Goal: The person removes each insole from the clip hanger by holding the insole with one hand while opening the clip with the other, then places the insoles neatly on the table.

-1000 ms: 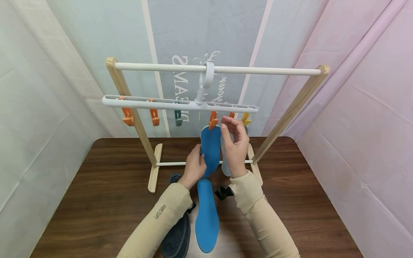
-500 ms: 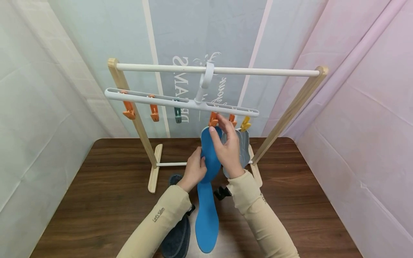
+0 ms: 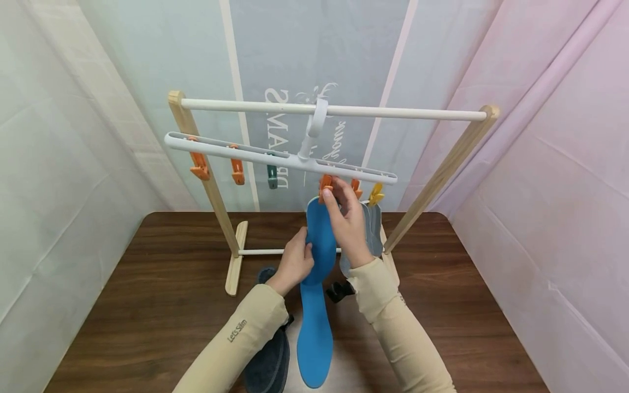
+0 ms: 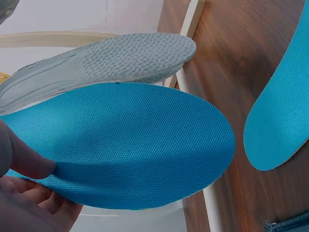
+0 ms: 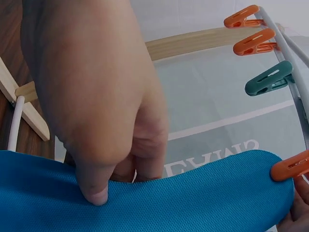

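The blue insole is lengthwise below the white hanger, its upper end at an orange clip that the right hand pinches; the left hand pinches its left edge. It looks light, flexible and hardly slippery, probably best taken by the side edges.

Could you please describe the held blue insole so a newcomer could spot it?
The wooden rack carries a white hanger. Below it, the left hand holds the insole, an orange clip at its top: blue, unlike the grey insole, and aloft, unlike its twin on the table.
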### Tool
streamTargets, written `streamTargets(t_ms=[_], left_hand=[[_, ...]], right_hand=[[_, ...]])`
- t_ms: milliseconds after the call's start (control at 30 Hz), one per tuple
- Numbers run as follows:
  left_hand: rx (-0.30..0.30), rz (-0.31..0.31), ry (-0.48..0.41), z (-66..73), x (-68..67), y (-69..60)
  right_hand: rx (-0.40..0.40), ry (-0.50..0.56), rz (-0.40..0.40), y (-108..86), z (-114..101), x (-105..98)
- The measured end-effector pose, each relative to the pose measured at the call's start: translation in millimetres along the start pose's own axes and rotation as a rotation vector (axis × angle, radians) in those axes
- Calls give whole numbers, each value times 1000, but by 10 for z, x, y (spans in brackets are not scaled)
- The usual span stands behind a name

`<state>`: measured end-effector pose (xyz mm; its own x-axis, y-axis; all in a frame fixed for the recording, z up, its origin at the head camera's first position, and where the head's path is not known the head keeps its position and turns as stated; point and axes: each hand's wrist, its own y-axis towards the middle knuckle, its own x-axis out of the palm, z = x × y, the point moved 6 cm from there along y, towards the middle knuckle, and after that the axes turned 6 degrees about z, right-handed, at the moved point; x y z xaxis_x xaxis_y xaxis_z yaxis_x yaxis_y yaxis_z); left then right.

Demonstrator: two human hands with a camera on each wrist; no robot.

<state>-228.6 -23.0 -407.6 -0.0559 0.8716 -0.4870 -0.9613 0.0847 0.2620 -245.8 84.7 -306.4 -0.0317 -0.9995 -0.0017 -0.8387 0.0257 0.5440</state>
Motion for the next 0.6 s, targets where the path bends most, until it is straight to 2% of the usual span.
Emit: streamTargets(t_ms=[233, 367, 467, 600], left_hand=[[13, 7, -15, 32, -18, -9], [12, -9, -14, 30, -11, -53], [10, -11, -8, 24, -12, -72], [14, -14, 0, 45, -24, -85]], right_hand=[[12, 9, -40, 41, 8, 13], [-1, 58, -66, 43, 7, 28], [-8, 92, -66, 57, 1, 30], [-20, 86, -34, 79, 3, 13]])
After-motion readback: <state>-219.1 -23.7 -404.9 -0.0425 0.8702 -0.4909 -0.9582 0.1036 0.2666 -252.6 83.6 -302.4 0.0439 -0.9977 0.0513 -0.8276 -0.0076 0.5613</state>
